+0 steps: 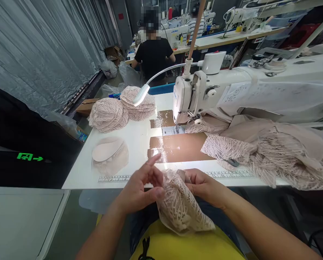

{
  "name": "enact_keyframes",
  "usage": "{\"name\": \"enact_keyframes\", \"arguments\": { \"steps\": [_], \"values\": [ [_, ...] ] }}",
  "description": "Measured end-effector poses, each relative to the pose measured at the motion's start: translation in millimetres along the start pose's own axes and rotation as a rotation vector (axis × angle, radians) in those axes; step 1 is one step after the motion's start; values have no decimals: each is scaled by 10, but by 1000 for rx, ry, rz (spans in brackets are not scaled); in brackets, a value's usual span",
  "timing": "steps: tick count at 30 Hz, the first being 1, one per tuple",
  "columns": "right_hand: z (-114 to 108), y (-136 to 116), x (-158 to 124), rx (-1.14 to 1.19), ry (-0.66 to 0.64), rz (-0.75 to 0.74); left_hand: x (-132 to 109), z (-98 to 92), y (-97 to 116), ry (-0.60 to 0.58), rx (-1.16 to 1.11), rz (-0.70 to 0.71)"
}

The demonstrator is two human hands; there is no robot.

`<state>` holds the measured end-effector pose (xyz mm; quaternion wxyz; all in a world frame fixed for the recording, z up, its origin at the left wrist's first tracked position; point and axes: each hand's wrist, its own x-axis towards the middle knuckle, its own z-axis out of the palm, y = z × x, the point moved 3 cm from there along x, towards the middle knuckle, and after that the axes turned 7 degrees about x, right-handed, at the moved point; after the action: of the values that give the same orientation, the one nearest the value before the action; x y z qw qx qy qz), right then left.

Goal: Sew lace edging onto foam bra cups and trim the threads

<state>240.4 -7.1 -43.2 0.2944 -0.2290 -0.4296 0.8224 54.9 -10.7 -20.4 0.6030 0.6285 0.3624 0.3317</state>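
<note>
A beige piece of lace fabric (181,207) hangs over my lap at the table's front edge, its lower part draped against a yellow garment. My left hand (142,186) grips its left edge between the thumb and curled fingers, with one finger stretched out. On the other side, my right hand (205,186) pinches the top edge near a small fold. Beyond my hands stands a white sewing machine (188,97), its needle area lit by a bendy lamp (142,94). Small dark thread snips (232,163) lie among the lace to the right.
Two stacks of lace pieces (109,115) sit at the table's back left. Nearer lies a smooth oval cup (107,150) on thin fabric. A long heap of joined lace (280,151) covers the right side. A person in black (154,54) sits at another machine ahead.
</note>
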Motion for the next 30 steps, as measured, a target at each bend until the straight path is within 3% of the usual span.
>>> {"name": "enact_keyframes", "arguments": {
  "steps": [2, 4, 6, 7, 9, 11, 15, 18, 22, 27, 30],
  "values": [
    [13, 5, 7, 32, 2, -24, 32, -51, -23, 78, 116, 4],
    [5, -17, 14, 35, 83, -70, 47, -13, -92, -57, 72, -89],
    [-37, -61, 9, -2, 260, -154, 38, 56, -172, -185, -35, -176],
    [-66, -85, -1, -36, 362, -209, 33, 83, -210, -187, -77, -197],
    [-121, -124, -27, -122, 514, -323, 32, 112, -282, -70, -151, -208],
    [-169, -138, -47, -222, 583, -406, 37, 136, -350, 107, -280, -219],
    [-229, -118, -36, -448, 505, -375, 66, 220, -414, 396, -588, -170],
    [-197, -90, -7, -365, 338, -248, 95, 292, -393, 546, -629, -96],
    [-71, -97, 8, -240, 214, -220, 119, 349, -353, 637, -619, -94],
    [-145, -68, -16, -120, 451, -274, 116, 296, -393, 512, -722, -200],
    [-199, -80, -40, -119, 521, -328, 52, 128, -416, 547, -593, -155]
  ]
}}
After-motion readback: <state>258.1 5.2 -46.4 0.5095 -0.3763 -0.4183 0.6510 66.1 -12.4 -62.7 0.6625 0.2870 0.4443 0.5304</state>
